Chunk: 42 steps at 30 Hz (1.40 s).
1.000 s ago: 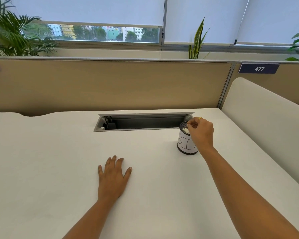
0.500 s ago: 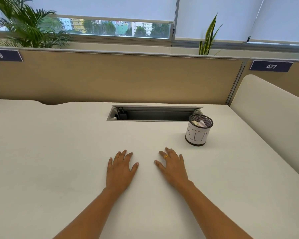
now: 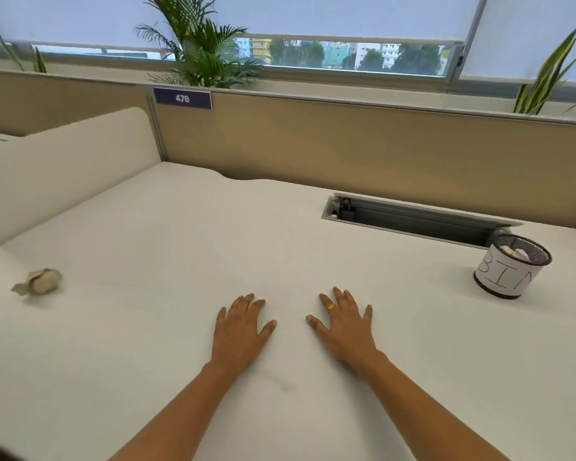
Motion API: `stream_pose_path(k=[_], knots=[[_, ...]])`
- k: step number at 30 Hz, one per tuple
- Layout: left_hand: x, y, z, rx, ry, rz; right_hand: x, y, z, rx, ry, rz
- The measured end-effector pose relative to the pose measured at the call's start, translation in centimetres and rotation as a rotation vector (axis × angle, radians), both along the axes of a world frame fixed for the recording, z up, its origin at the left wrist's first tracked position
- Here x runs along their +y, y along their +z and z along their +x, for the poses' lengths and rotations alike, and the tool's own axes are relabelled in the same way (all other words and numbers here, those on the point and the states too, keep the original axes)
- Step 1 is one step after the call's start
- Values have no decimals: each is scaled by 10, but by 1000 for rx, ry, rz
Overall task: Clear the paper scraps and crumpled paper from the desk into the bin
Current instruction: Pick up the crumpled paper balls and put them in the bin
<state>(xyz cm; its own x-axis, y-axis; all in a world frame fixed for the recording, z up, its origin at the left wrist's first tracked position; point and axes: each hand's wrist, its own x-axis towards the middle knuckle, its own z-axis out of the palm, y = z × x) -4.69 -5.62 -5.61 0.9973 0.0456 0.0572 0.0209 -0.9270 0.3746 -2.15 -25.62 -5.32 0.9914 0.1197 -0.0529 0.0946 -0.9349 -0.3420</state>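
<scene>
A crumpled paper ball (image 3: 42, 281) lies on the white desk (image 3: 167, 234) at the far left, well away from both hands. The bin (image 3: 509, 269), a small black mesh cup with a white label reading BIN, stands at the far right and holds white paper scraps. My left hand (image 3: 241, 326) and my right hand (image 3: 341, 322), which wears a gold ring, rest flat on the desk in the middle. Their fingers are spread and they hold nothing.
A recessed grey cable tray (image 3: 413, 219) with a plug in it opens in the desk behind the bin. A beige partition (image 3: 346, 141) with a 476 label runs along the back. A white side divider (image 3: 64, 168) stands at the left.
My right hand left the bin and came down flat beside the left hand. The view has turned left, so the crumpled paper ball now shows and the bin sits at the right.
</scene>
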Motion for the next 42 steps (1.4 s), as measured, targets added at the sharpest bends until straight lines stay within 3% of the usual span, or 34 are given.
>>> stream_pose_path(k=[12, 24, 34, 42], knots=[[195, 4, -47, -3, 388, 31, 201, 8, 11, 82, 393, -14], [331, -1, -52, -57, 599, 35, 353, 23, 25, 70, 612, -30], [364, -15, -43, -50, 593, 145, 451, 50, 41, -54, 749, 86], [364, -17, -43, -75, 594, 137, 486, 40, 50, 4, 836, -87]])
